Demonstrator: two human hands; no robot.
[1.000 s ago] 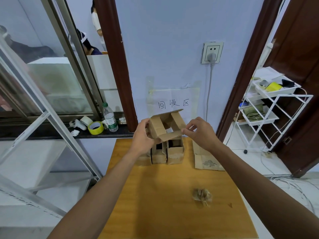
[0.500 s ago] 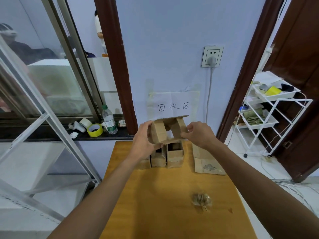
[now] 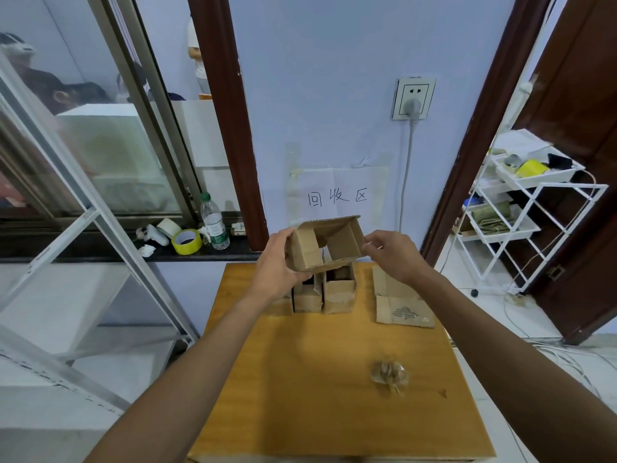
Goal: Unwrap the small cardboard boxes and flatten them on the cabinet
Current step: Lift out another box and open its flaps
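Flattening step: opened cardboard box (image 3: 344,245) held above cabinet (image 3: 317,379), left hand (image 3: 275,265) gripping its left side, right hand (image 3: 395,257) curled at right edge, grip unclear; next, likely press walls flat.

Brown box (image 3: 325,243), yellow-orange wood-grain cabinet (image 3: 317,379)

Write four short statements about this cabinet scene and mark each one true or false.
1. The left hand holds an open box above the cabinet. True.
2. The flat cardboard lies left of the standing boxes. False: it lies to their right.
3. A crumpled wad lies on the cabinet. True.
4. The tape roll on the ledge is red. False: it is yellow.
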